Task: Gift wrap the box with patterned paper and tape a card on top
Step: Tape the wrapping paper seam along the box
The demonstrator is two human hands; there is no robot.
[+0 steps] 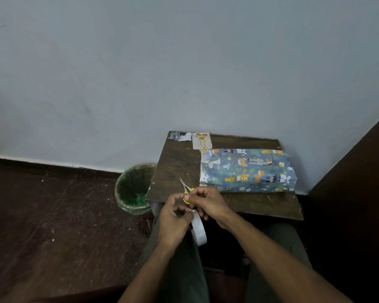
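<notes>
Hands meet at the lower centre of the frame over the near edge of a small wooden table [175, 162], the left hand [173, 219] curled round a roll of white tape [199, 230] while the right hand [208, 203] pinches at its upper end, fingers bent, beside yellow-handled scissors [186, 189] whose blades point away. Beyond them, right of centre, the box [247, 170] lies wrapped in blue animal-print paper. At the table's far edge against the wall rest the card [202, 140] and paper scraps [181, 136], with a green-lined bin [134, 189] on the floor at left.
</notes>
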